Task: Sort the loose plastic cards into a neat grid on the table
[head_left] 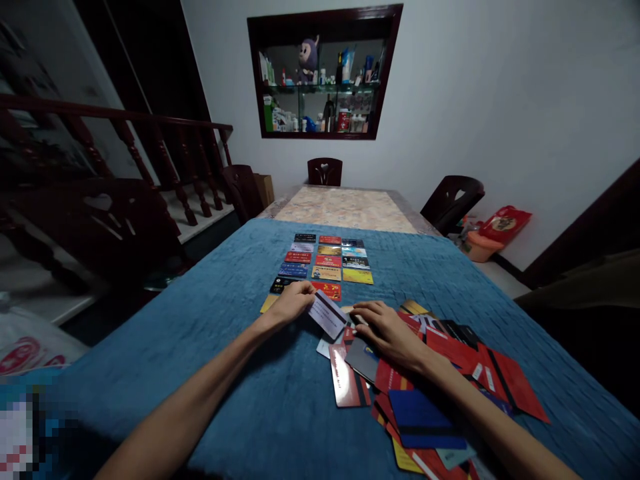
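My left hand (293,303) is closed on a pale card with a dark stripe (327,315), holding it just above the blue cloth (225,353). My right hand (383,330) lies flat with fingers spread on a loose heap of cards (440,380), mostly red, some dark and blue. Beyond both hands, several cards lie in a neat grid of three columns (325,261). A yellow card (269,303) peeks out beside my left hand at the grid's near left corner.
The blue cloth covers the near half of a long table; its far half (345,208) shows a pale patterned top. Dark wooden chairs (325,171) stand around it. A wall niche with bottles (323,80) hangs behind. A stair railing (150,153) runs at left.
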Available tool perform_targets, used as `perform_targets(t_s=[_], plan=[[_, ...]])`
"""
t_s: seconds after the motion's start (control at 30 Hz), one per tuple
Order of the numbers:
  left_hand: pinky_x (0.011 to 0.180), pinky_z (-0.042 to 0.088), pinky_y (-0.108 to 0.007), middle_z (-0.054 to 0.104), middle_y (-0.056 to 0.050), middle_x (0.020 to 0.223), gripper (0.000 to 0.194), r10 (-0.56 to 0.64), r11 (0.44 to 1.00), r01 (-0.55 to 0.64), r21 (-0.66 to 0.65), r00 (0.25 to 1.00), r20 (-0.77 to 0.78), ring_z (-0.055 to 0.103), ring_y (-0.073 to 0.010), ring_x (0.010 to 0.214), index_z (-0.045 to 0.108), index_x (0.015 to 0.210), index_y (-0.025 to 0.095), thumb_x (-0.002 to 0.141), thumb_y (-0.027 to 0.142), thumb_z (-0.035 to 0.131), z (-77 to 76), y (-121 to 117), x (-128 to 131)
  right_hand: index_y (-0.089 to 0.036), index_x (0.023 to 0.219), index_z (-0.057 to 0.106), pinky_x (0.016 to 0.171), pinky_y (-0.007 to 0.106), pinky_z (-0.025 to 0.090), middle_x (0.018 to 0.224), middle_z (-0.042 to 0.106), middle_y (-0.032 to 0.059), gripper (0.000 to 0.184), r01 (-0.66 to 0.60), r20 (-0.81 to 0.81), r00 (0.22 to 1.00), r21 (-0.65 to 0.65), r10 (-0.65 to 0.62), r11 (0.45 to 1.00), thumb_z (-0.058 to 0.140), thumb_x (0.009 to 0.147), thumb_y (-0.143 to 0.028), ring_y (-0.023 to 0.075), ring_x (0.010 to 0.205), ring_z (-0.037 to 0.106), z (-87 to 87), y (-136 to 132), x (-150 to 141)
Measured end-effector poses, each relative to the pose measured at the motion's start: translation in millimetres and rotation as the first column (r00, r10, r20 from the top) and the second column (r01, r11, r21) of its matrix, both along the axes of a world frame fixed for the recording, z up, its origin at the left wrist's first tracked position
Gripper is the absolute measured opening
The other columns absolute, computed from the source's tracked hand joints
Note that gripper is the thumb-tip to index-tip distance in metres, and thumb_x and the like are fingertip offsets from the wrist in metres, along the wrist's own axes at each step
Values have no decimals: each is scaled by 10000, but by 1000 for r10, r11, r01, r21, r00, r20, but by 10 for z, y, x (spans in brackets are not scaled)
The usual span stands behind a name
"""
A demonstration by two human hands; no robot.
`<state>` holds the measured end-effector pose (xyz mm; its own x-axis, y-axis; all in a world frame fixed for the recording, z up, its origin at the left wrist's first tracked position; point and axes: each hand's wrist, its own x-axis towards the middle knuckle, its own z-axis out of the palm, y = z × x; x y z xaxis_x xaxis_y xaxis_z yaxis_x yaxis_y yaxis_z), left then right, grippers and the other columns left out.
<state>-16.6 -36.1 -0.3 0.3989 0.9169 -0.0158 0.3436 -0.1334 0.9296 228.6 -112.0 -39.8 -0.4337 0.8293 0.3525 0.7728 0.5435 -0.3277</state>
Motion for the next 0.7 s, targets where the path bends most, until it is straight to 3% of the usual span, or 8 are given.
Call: perform_targets(t_s=[0.2,0.3,0.5,0.7], plan=[[485,299,-199,451,58,538,79,-58,997,66,-46,986,159,391,-72,478,489,638,165,630,219,546,0,-109,81,-219,1191,635,938,405,489,1226,646,123,303,-86,-50,995,-4,86,996,430,1001,-336,232,1114,586,34,-22,-20],[486,328,-197,476,58,547,93,-72,995,85,-52,974,215,422,-70,475,494,665,163,658,223,565,9,-158,103,-218,1142,654,906,393,494,1158,670,115,303,-50,-92,994,23,52,998,406,1007,-328,224,1054,606,44,-21,-10],[498,398,-196,513,58,547,113,-51,997,66,-52,967,250,472,-66,473,511,692,156,691,221,603,30,-224,161,-216,1101,656,827,423,439,1079,688,106,253,196,-113,979,259,-172,946,456,951,-255,268,1022,560,162,-80,2],[491,405,-186,562,57,550,141,-63,996,78,-50,966,252,537,-74,465,508,731,160,708,235,626,-24,-312,233,-215,1147,638,863,473,352,1062,680,110,320,140,74,980,412,-186,901,577,890,-396,308,1027,493,284,-242,-199]])
